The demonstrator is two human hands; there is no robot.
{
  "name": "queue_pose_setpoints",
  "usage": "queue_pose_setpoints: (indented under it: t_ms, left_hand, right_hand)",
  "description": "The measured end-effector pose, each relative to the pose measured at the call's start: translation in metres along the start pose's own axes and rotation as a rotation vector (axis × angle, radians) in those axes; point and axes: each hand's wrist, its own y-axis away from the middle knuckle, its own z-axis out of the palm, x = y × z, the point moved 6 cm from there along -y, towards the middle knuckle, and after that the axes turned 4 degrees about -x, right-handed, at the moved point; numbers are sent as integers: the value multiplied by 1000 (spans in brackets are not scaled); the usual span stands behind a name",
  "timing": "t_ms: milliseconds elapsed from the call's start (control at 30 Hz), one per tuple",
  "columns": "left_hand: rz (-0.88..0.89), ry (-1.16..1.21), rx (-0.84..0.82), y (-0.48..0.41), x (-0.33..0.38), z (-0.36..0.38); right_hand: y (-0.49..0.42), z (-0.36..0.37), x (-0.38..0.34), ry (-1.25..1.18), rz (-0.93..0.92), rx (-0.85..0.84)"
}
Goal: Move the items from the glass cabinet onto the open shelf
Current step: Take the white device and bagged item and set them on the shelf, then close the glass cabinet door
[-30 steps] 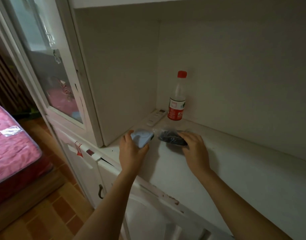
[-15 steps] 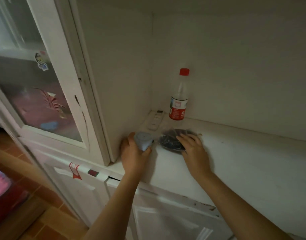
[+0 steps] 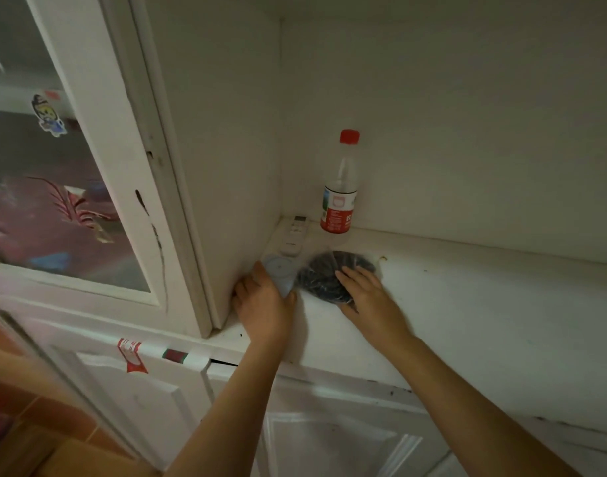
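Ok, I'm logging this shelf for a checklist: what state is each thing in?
bottle: upright, red cap on.
remote: lying flat in the corner.
pale blue tub: gripped by the left hand.
dark bag: lying on the shelf, right hand resting flat on it.

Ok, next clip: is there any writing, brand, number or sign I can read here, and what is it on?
Nothing here is legible.
Label on the bottle: white marks on red, too blurred to read.
Remote: its markings are too small to read.
Sticker on the glass door: a cartoon figure, no readable words.
Red tag below that door: white marks, blurred.
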Motion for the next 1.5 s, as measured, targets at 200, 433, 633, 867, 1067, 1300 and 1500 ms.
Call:
queue_pose_setpoints:
  t_ms: [200, 433, 633, 867, 1067, 1300, 1500]
  left_hand:
    - [39, -55, -34, 3, 3, 2]
    - [12, -67, -51, -1, 4, 2]
    - [18, -49, -39, -3, 3, 4]
    - [44, 9, -43, -1, 1, 2]
    - [132, -35, -34, 11, 13, -3]
    - [331, 95, 8, 32, 67, -23]
    - [597, 187, -5, 68, 131, -26]
  right_hand:
    - [5, -3, -2, 12, 16, -46]
    - [1, -3, -2, 47, 45, -75]
    - [-2, -1, -3, 46, 73, -17]
    - [-4, 2, -2, 44, 90, -11]
    - [8, -8, 5, -60, 74, 0]
    - [44, -59, 19, -131, 109, 193]
    - [99, -125, 43, -119, 121, 372]
